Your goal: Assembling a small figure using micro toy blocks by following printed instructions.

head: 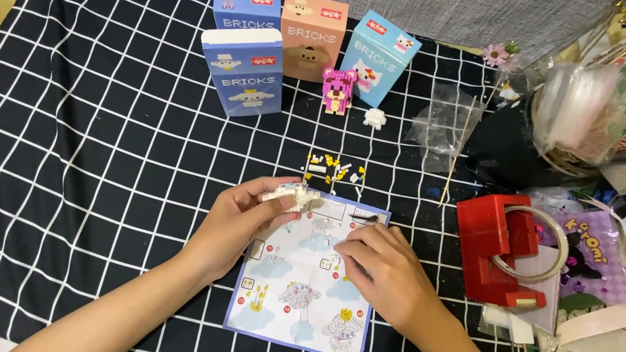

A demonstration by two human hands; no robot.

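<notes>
My left hand [237, 222] holds a small white brick model [293, 195] just above the top left corner of an instruction sheet [295, 309]. The sheet is light blue with printed building steps and lies on the black checked cloth [80, 131]. My right hand [381, 268] rests on the sheet's right side, fingers curled, pinching a thin dark tool [365, 217] that points left; its tip is hard to make out. A scatter of tiny white and yellow bricks [334, 168] lies just beyond the sheet.
Several brick boxes stand at the back: two blue [242, 70], one peach [312, 36], one light blue [377, 58]. A pink brick figure [337, 89] and small white piece [374, 117] stand before them. A red tape dispenser [499, 247], clear bag [443, 124] and clutter fill the right.
</notes>
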